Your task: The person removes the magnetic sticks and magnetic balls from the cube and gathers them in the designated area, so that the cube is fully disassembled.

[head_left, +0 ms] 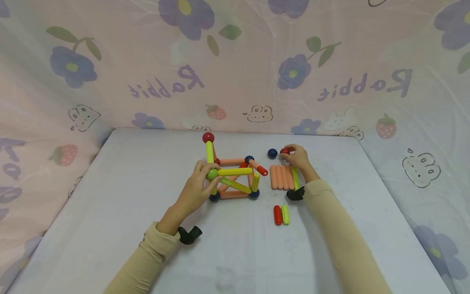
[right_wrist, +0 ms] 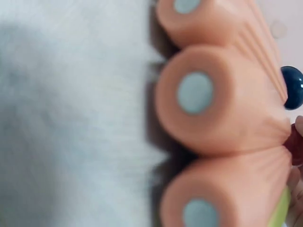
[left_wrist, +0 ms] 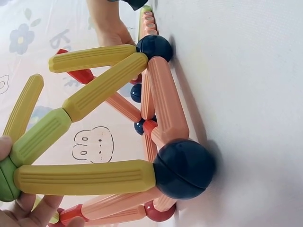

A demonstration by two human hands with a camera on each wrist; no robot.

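My left hand (head_left: 196, 188) grips the green ball (head_left: 212, 174) at an upper corner of a frame built from magnetic rods and balls. Yellow and green rods run from that ball, and a red ball (head_left: 208, 137) tops the upright yellow rod behind it. Dark blue balls (left_wrist: 183, 169) form the frame's lower corners, joined by an orange rod (left_wrist: 166, 99). To the right, my right hand (head_left: 299, 157) pinches a loose red ball (head_left: 284, 152) between thumb and fingers. A loose dark blue ball (head_left: 272, 153) lies just left of it.
Several orange rods (head_left: 282, 177) lie side by side near the right wrist, with a yellow-green rod (head_left: 295, 178) along their right edge. Closer to me, a short red rod (head_left: 277, 215) and a short yellow-green rod (head_left: 285, 214) lie together. A patterned curtain (head_left: 235, 65) hangs behind the white table (head_left: 147, 245).
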